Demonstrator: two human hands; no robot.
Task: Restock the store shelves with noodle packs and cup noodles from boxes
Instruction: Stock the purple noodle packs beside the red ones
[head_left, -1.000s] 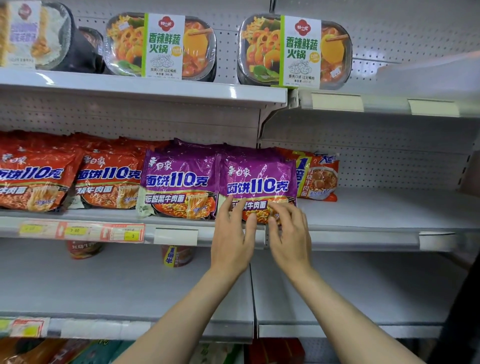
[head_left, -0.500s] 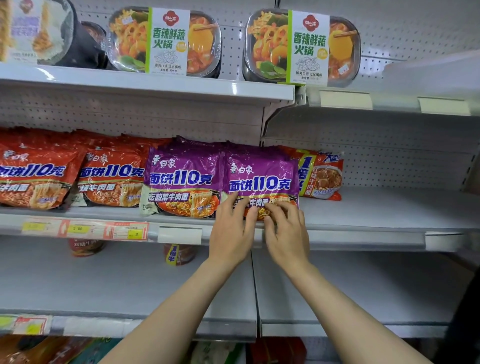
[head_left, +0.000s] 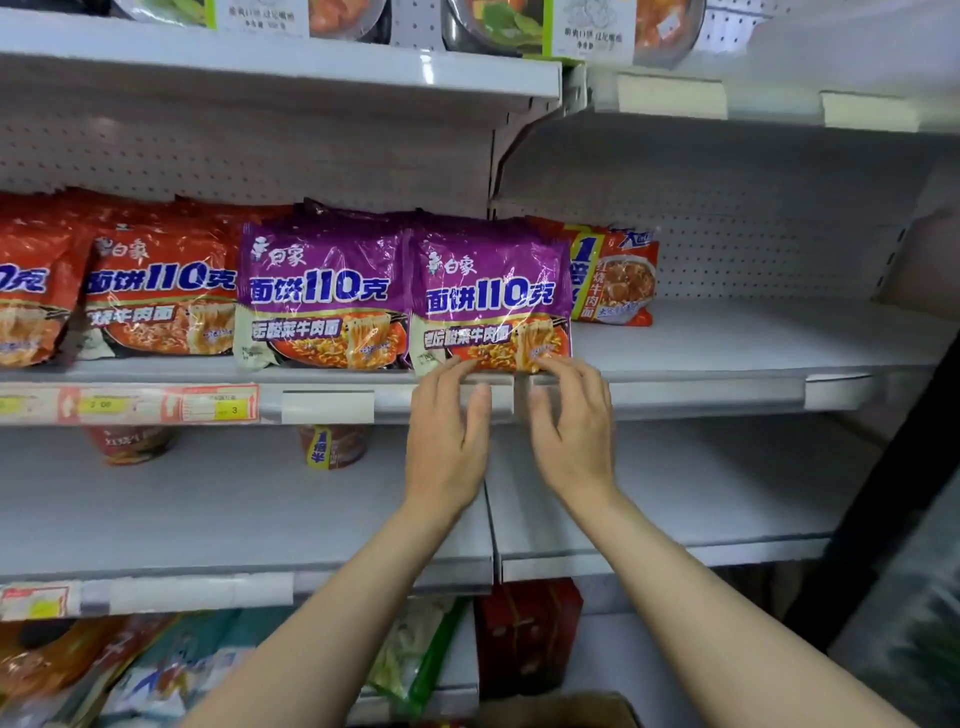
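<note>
Left hand (head_left: 449, 431), right hand (head_left: 571, 431), fingers spread, fingertips touching bottom edge of right purple noodle pack (head_left: 491, 301) on shelf (head_left: 727, 358).

Both hands raised side by side — left (head_left: 448, 435), right (head_left: 571, 436) — fingers loosely spread, forearms outstretched.

Soft, even light is falling from above, with a small white glare streak shining on the front lip of the top shelf (head_left: 427, 73). Shadow is pooling beneath each shelf, darkening the perforated back panel (head_left: 249, 156) and the two cup noodles (head_left: 332, 446). Film on the purple noodle packs (head_left: 491, 299) is glinting. Wide-angle distortion is bending shelf lines toward the edges, and the corners and fingertips (head_left: 480, 392) are looking smeared and soft
</note>
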